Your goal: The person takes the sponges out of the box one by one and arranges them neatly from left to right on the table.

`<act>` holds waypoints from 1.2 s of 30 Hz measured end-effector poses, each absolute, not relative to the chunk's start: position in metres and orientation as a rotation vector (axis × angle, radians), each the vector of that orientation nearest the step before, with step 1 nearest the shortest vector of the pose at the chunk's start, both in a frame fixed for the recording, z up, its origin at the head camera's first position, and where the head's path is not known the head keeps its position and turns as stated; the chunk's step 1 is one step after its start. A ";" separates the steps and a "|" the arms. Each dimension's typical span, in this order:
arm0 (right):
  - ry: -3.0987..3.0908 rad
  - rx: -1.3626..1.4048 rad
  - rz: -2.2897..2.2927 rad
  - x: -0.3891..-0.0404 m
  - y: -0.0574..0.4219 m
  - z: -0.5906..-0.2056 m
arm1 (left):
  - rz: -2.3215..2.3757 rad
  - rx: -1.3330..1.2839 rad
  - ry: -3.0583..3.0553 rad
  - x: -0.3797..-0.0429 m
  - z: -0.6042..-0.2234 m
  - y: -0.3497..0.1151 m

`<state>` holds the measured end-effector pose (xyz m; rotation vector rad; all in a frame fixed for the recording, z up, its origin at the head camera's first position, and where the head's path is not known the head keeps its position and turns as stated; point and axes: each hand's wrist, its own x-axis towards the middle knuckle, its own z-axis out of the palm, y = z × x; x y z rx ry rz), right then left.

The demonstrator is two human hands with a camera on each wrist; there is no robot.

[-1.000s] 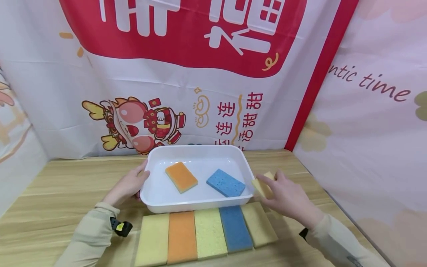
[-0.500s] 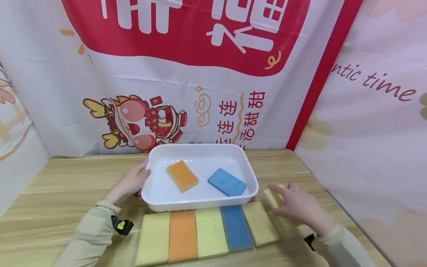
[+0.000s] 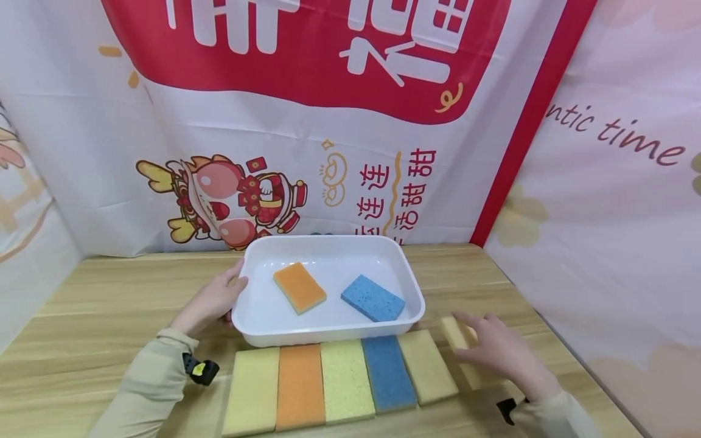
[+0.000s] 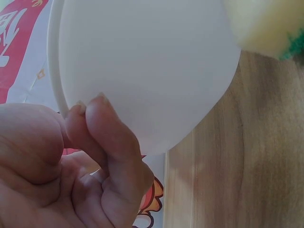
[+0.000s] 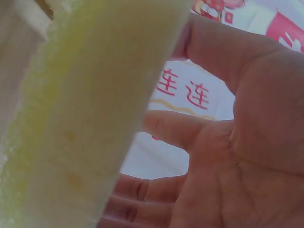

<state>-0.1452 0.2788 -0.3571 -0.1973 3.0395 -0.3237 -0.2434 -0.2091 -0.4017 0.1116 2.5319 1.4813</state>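
My left hand (image 3: pixel 213 298) grips the left rim of a white rectangular tray (image 3: pixel 323 336), thumb and fingers pinching its edge in the left wrist view. Inside the tray lie an orange sponge (image 3: pixel 299 288) and a blue sponge (image 3: pixel 373 298), apart from each other. To the right of the tray, my right hand (image 3: pixel 501 348) pinches a pale yellow sponge (image 3: pixel 453 333) between thumb and fingers. In the right wrist view this sponge (image 5: pixel 95 114) has a brighter, rough yellow face. The hand partly covers it in the head view.
In front of the tray several sponges form a side-by-side row: pale yellow (image 3: pixel 250 389), orange (image 3: pixel 300 387), speckled yellow (image 3: pixel 348 382), blue (image 3: pixel 389 373) and tan-yellow (image 3: pixel 428 367). They lie on a wooden table (image 3: pixel 109 340). A printed cloth (image 3: pixel 98 182) hangs behind.
My right hand has moved right and toward me with the yellow sponge, from beside the tray's rim to the right end of the row. The left hand stays on the tray.
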 end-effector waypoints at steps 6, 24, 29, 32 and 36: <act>3.070 -0.220 -0.421 -0.144 0.283 -0.362 | 1.484 0.110 2.520 -0.243 -0.400 -0.208; 3.020 -0.212 -0.564 -0.148 0.289 -0.379 | 1.478 0.127 2.523 -0.242 -0.400 -0.208; 3.021 -0.184 -0.561 -0.150 0.288 -0.382 | 1.483 0.121 2.518 -0.241 -0.400 -0.208; 3.031 -0.199 -0.542 -0.151 0.287 -0.383 | 1.493 0.117 2.511 -0.242 -0.400 -0.208; 3.052 -0.235 -0.509 -0.152 0.286 -0.387 | 1.491 0.116 2.511 -0.242 -0.399 -0.208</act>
